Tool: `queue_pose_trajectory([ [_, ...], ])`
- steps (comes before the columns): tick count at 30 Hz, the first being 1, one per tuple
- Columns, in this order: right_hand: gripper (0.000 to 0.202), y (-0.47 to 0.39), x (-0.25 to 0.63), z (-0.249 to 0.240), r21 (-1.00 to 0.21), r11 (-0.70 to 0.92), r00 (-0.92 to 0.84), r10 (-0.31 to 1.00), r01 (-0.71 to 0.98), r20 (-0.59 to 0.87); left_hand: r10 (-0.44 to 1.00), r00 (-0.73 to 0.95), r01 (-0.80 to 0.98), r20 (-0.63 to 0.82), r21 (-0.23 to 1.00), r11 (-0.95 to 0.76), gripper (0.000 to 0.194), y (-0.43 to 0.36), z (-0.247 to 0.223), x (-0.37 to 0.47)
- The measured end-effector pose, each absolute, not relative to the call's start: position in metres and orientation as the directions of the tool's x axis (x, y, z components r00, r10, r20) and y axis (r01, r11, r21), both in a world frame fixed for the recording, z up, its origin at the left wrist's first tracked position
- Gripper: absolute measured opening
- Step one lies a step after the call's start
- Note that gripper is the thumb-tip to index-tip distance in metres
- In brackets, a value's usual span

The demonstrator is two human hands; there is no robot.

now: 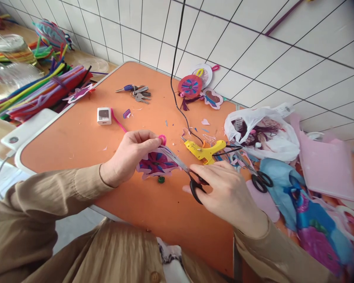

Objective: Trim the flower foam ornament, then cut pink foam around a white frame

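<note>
Between the thumb and fingers of my left hand [132, 153] is a bright pink pipe cleaner [163, 139], bent into a small loop; its tail runs back past the hand. Black-handled scissors [197, 192] sit in my right hand [224, 188], with fingers in the handles. Their blades point left and reach up to the pink loop. Just under the blades is a purple and blue flower-patterned fabric cutout [156, 163] with a pale edge; whether my left hand also holds it I cannot tell. A small green piece [161, 179] shows below the cutout.
A yellow glue gun [205, 150] lies beyond my right hand, its black cord rising along the tiled wall. Keys [137, 92], a white charger [104, 116], finished ornaments [190, 85], a plastic bag [265, 133] and second scissors [261, 181] surround the work. Pipe cleaners [47, 92] lie left.
</note>
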State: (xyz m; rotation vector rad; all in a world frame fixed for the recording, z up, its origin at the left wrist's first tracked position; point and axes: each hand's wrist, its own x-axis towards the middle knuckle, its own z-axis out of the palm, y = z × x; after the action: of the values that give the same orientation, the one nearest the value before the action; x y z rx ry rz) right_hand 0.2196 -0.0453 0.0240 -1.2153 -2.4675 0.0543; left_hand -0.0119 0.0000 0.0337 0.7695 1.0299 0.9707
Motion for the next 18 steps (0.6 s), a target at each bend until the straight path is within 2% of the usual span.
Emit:
queue_pose_trajectory([
  [8,0.007,-0.0425,0.2209,0.0260,-0.217,0.659,-0.577,0.743,0.720,0.339,0.902,0.222,-0.340,-0.370,0.838,0.428,0.025,0.0034,0.0345,-0.0113],
  [18,0.006,-0.0410,0.2260,0.0284,-0.154,0.688,-0.620,0.712,0.709,0.328,0.900,0.176,-0.341,-0.398,0.833,0.435,0.027,0.0061,0.0374,-0.0110],
])
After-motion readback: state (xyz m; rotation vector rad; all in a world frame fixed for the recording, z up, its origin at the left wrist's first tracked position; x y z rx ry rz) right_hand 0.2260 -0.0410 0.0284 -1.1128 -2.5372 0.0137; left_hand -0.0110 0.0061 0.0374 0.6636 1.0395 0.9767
